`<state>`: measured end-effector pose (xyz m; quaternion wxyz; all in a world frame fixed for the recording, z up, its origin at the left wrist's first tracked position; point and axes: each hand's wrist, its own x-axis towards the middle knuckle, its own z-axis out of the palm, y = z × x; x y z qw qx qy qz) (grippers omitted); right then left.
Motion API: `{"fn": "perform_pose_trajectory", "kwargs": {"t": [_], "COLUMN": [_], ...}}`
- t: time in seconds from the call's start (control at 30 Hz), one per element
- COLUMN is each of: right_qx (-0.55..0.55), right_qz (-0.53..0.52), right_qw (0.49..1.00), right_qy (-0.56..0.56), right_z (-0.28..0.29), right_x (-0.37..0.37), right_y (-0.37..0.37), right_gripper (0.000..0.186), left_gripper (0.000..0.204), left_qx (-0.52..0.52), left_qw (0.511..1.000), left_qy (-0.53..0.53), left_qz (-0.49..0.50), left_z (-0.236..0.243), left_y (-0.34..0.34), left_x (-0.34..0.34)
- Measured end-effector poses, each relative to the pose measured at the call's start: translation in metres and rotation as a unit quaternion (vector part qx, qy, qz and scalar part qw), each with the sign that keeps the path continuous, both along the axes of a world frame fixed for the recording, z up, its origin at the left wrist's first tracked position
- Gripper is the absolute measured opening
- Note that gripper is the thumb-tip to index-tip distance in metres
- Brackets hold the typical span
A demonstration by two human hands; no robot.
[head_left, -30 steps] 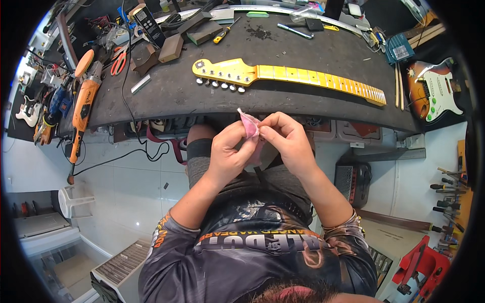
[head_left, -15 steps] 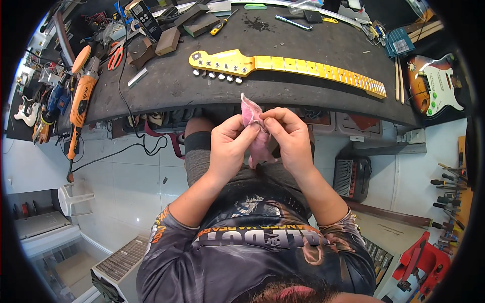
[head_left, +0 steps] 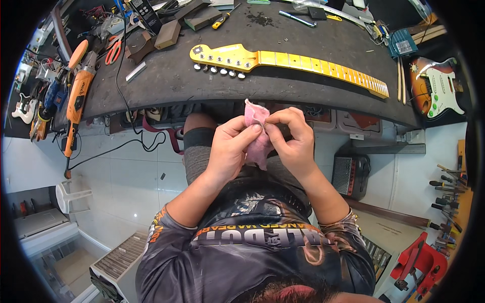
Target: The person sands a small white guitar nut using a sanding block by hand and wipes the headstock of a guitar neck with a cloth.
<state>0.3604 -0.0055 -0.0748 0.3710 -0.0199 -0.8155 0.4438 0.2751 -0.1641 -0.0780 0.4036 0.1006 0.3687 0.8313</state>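
Both hands' fingers [head_left: 255,130] pinch pink cloth [head_left: 258,146]; guitar neck [head_left: 303,63] beyond.

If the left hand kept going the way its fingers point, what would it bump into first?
The left hand points up and right. It already touches the pink cloth, with the right hand just behind. Past those would probably come the bench edge, though depth is hard to judge.

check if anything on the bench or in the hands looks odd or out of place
One thing stands out: the yellow guitar neck lies alone on the dark workbench, with no body attached. A small dark patch of debris sits beyond it. Both hands pinch a crumpled pink cloth.
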Motion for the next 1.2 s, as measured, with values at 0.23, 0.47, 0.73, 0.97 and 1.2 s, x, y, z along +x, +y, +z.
{"fn": "perform_pose_trajectory", "kwargs": {"t": [0.23, 0.47, 0.73, 0.97, 1.2], "right_qx": [0.099, -0.011, -0.085, -0.045, -0.094], "right_qz": [-0.010, 0.037, 0.043, 0.032, 0.064], "right_qw": [0.995, 0.997, 0.991, 0.997, 0.993], "right_qy": [0.004, -0.069, -0.096, -0.057, -0.013], "right_z": [0.003, 0.003, -0.003, -0.007, -0.015], "right_x": [-0.002, 0.000, 0.002, 0.004, 0.009], "right_y": [0.000, -0.001, -0.011, -0.015, -0.010], "right_gripper": [0.017, 0.015, 0.016, 0.020, 0.018], "left_gripper": [0.019, 0.023, 0.023, 0.021, 0.026], "left_qx": [-0.059, -0.068, -0.041, -0.046, -0.001], "left_qw": [0.996, 0.994, 0.994, 0.996, 0.998], "left_qy": [0.066, 0.083, 0.099, 0.074, -0.018], "left_qz": [0.013, -0.009, -0.025, 0.002, -0.067], "left_z": [-0.010, -0.014, -0.012, -0.020, -0.004], "left_y": [-0.001, -0.001, -0.002, 0.001, -0.002], "left_x": [-0.007, -0.009, -0.007, -0.007, -0.002]}}
